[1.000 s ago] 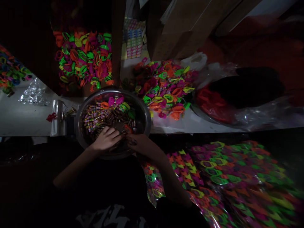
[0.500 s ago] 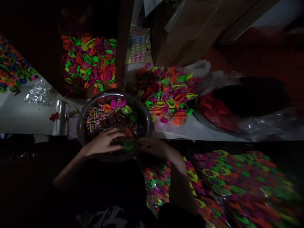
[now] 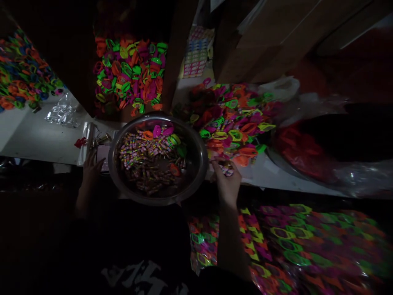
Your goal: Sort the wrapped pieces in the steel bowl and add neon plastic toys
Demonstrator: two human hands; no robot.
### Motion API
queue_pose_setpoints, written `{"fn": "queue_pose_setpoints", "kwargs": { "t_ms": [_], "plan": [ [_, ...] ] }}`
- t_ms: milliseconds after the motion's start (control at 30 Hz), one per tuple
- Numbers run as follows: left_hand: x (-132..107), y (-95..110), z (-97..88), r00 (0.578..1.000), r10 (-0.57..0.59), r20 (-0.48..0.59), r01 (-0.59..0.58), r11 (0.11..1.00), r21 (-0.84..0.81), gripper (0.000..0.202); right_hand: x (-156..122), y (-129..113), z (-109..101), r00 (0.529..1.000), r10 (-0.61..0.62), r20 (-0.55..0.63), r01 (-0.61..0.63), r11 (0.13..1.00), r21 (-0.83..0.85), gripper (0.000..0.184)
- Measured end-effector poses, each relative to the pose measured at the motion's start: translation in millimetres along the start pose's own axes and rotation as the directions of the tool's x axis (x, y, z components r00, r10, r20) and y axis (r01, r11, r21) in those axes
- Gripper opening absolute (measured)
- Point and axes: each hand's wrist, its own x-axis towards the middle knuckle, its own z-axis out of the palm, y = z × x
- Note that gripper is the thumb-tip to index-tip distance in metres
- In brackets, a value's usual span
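A steel bowl (image 3: 201, 164) stands at the table's front edge, holding many small wrapped candy rolls (image 3: 135, 153) and several bright plastic toy watches. My left hand (image 3: 90, 170) is left of the bowl, fingers extended at the side of a flat device with a pinkish screen, perhaps a phone (image 3: 102, 155). Whether the fingertips touch it is too dark to tell. Right of the bowl, my right hand (image 3: 227, 186) is closed around a few wrapped candies (image 3: 227, 169), beside a heap of neon toy watches (image 3: 236, 123).
A cardboard box (image 3: 176, 73) of toy watches stands behind the bowl. Sticker sheets (image 3: 196, 53) lie at the back, near another carton (image 3: 260, 49). Clear plastic bags (image 3: 63, 110) are at left. Bagged toy watches (image 3: 319, 241) lie low at right, below a basin with red plastic (image 3: 301, 147).
Both hands have left the bowl: the left moved out to the pink-screened device, the right moved to the right side with wrapped candies. The view has shifted slightly left.
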Motion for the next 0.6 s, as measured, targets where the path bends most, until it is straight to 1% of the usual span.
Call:
{"fn": "queue_pose_setpoints", "kwargs": {
  "t_ms": [67, 133, 200, 267, 367, 467, 533, 600],
  "plan": [
    [15, -2, 5.0, 1.0, -0.016, 0.011, 0.016, 1.0, -0.02, 0.034, -2, -4, 6, 0.999, 0.018, 0.032, -0.018, 1.0, -0.003, 0.036],
    [37, 2, 3.2, 0.998, -0.046, -0.039, 0.044, 0.998, -0.055, 0.043, -4, -8, 10, 0.997, 0.043, 0.07, -0.044, 0.999, 0.003, 0.036],
    [62, 11, -2.5, 0.993, -0.063, -0.104, 0.053, 0.994, -0.096, 0.05, -7, -10, 13, 0.994, 0.06, 0.092, -0.06, 0.998, 0.001, 0.036],
    [84, 25, -9.1, 0.989, -0.04, -0.144, 0.022, 0.992, -0.125, 0.049, -10, -9, 17, 0.991, 0.07, 0.11, -0.068, 0.997, -0.023, 0.036],
    [105, 55, -17.1, 0.987, 0.092, -0.135, -0.105, 0.99, -0.094, 0.037, -16, -4, 22, 0.986, 0.06, 0.154, -0.049, 0.996, -0.077, 0.036],
    [113, 94, -19.7, 0.965, 0.244, -0.095, -0.248, 0.968, -0.031, 0.029, -20, 3, 29, 0.983, -0.02, 0.181, 0.039, 0.994, -0.102, 0.034],
    [114, 122, -16.1, 0.925, 0.378, -0.029, -0.378, 0.926, 0.01, 0.029, -22, 6, 34, 0.979, -0.059, 0.194, 0.08, 0.992, -0.102, 0.033],
    [117, 148, -7.9, 0.854, 0.514, 0.081, -0.518, 0.854, 0.047, 0.031, -21, 9, 37, 0.981, -0.05, 0.19, 0.073, 0.99, -0.117, 0.034]
  ]
}}
